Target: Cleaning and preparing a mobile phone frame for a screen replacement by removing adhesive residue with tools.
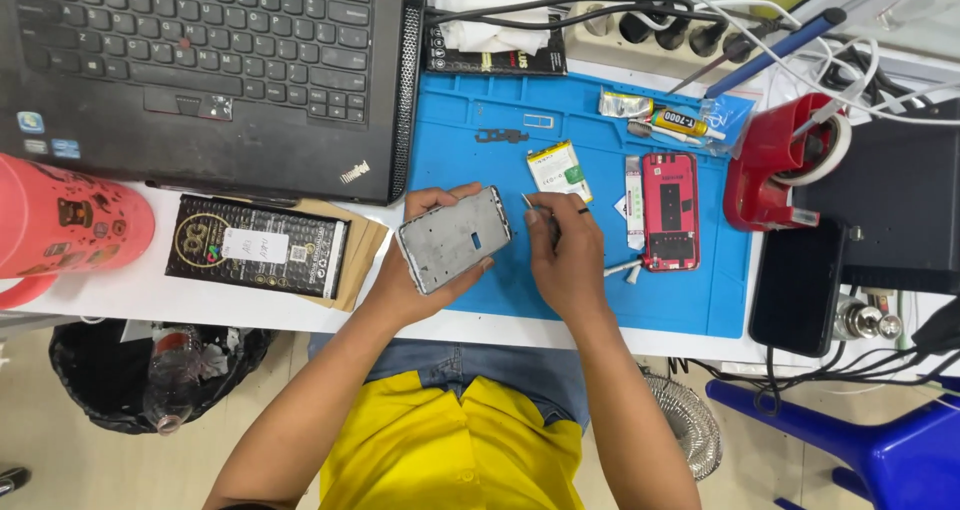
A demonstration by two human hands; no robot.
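Centrally, left hand [415,270] grips grey phone frame [455,238]; black box [258,247] beside.

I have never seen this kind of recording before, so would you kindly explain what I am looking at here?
There is no machine: a camera on a person's head looks down at their two bare hands over a desk. The left hand holds a grey phone frame. The right hand pinches a thin metal tool against its edge. Beneath lies a blue mat with a red phone body, a small battery and a glue tube. Around it sit a laptop, a red tape dispenser and a dark phone.
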